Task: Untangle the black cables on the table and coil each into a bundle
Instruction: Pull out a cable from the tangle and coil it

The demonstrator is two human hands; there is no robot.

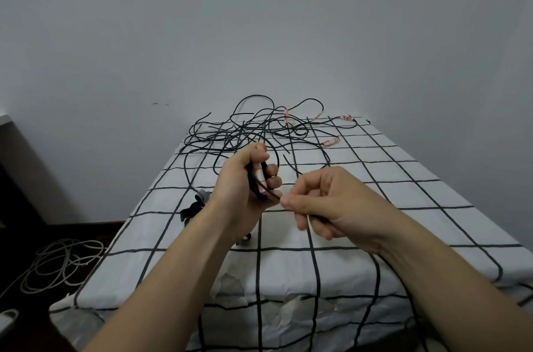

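A tangle of black cables (248,129) lies at the far end of the table (375,207), which wears a white cloth with a black grid. Some cable ends carry white tags with red marks (331,141). My left hand (245,187) grips a small bunch of black cable loops with a white tagged end (261,178), held upright over the table's middle. My right hand (326,201) pinches a strand of the same black cable just right of the left hand. That strand arcs back from my hands to the tangle.
A few dark straps (193,207) lie near the table's left edge, behind my left wrist. A grey cable (54,262) is coiled loosely on the dark floor at the left. A plain wall stands right behind the table.
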